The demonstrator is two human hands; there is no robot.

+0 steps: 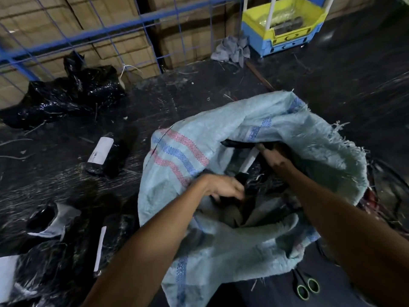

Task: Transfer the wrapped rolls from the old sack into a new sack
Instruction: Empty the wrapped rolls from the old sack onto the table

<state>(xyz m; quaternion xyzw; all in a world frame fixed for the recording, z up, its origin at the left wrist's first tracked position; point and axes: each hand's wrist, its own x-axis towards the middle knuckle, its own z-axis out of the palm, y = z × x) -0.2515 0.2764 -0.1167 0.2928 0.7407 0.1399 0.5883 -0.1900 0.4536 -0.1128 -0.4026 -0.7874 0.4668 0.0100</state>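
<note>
A pale blue woven sack (pixel 287 120) with red and blue stripes lies open on the dark floor, frayed at its rim. Both my hands reach into its mouth. My left hand (pixel 223 187) is closed around a black wrapped roll near the left rim. Deeper in, my right hand (pixel 273 156) grips another black wrapped roll with a white label. On the floor to the left lie several black wrapped rolls with white labels, one (pixel 106 155) standing apart and others (pixel 51 220) lower left.
A crumpled black plastic bag (pixel 66 94) lies by the blue wire fence (pixel 88 34) with cardboard boxes behind it. A yellow-and-blue crate (pixel 285 27) and a grey rag (pixel 232 49) are at the back. Green-handled scissors (pixel 306 286) lie at bottom right.
</note>
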